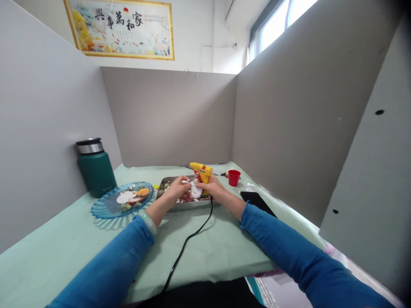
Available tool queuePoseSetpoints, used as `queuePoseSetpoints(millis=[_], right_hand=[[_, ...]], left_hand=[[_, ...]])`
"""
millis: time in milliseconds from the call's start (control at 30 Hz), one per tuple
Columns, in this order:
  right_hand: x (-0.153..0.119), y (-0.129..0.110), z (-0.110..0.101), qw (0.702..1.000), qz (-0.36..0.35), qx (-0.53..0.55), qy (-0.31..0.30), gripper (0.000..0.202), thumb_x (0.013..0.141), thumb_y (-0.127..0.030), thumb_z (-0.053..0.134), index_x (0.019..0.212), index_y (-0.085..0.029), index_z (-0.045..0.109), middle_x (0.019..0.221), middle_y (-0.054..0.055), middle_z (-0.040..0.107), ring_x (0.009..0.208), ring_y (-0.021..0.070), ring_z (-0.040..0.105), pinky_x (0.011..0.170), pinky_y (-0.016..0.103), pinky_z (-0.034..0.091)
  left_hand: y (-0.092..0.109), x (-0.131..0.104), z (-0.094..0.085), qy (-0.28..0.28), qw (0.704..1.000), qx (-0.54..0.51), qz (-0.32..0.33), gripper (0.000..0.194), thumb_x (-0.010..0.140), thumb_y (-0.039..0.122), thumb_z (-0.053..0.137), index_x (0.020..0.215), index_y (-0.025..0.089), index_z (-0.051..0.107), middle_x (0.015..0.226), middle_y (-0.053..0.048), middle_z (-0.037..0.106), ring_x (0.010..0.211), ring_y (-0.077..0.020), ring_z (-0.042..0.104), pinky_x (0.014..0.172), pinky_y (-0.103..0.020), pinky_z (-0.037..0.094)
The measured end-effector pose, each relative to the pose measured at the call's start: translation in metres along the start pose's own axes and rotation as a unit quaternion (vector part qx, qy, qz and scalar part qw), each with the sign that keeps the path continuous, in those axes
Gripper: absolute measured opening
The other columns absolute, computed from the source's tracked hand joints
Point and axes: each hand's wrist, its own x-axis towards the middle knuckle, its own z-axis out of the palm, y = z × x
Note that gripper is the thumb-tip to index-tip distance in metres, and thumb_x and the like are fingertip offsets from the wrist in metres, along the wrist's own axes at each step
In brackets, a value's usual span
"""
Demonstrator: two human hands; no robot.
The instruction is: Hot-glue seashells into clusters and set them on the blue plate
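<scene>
Over a metal tray [183, 207], my two hands come together around a small white piece [196, 191], possibly a shell. My left hand [178, 189] has its fingers closed on that piece from the left. In my right hand [214, 188] is a yellow hot glue gun [201, 168], its body above the fingers and its nozzle hidden. The fingertips of this hand also reach the white piece. A black cord [189, 238] runs from the gun down to the table's near edge. Several small shells or stones lie in the tray, partly covered by my hands.
At the left, a blue fluted plate [104, 208] holds flat shells and small bits, beside a green flask [97, 171]. To the right are a red cup [234, 178], a black phone-like slab [257, 202] and clear plastic. Grey partitions [170, 119] enclose the table [221, 244].
</scene>
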Motion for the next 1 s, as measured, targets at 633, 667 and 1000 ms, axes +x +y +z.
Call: queuePoseSetpoints(millis=[633,667,1000], right_hand=[[0.005,0.006,-0.003,0.998,-0.005,0.038,0.046,0.031,0.058,-0.023,0.075,0.085,-0.02,0.06,0.067,-0.004,0.054,0.061,0.0123,0.053,0.055,0.025,0.045],[0.005,0.006,-0.003,0.998,-0.001,0.04,0.042,0.031,0.059,-0.023,0.075,0.085,-0.02,0.06,0.068,-0.004,0.054,0.062,0.0124,0.054,0.056,0.025,0.045],[0.01,0.012,-0.007,0.995,0.028,0.085,0.041,0.034,0.058,-0.023,0.079,0.086,-0.02,0.06,0.071,-0.003,0.059,0.059,0.012,0.056,0.051,0.024,0.047]], left_hand=[[-0.003,0.002,-0.002,0.009,0.996,-0.084,-0.01,0.015,0.082,0.009,0.067,0.088,0.012,0.054,0.07,-0.008,0.069,0.061,-0.0185,0.072,0.053,-0.024,0.057],[-0.004,0.002,-0.003,0.014,0.997,-0.082,-0.003,0.013,0.082,0.011,0.068,0.086,0.012,0.055,0.069,-0.007,0.069,0.06,-0.0175,0.071,0.052,-0.023,0.057],[-0.007,0.005,-0.008,-0.008,0.996,-0.09,-0.005,0.012,0.077,0.005,0.069,0.084,0.01,0.062,0.065,-0.007,0.069,0.056,-0.0156,0.069,0.053,-0.022,0.057]])
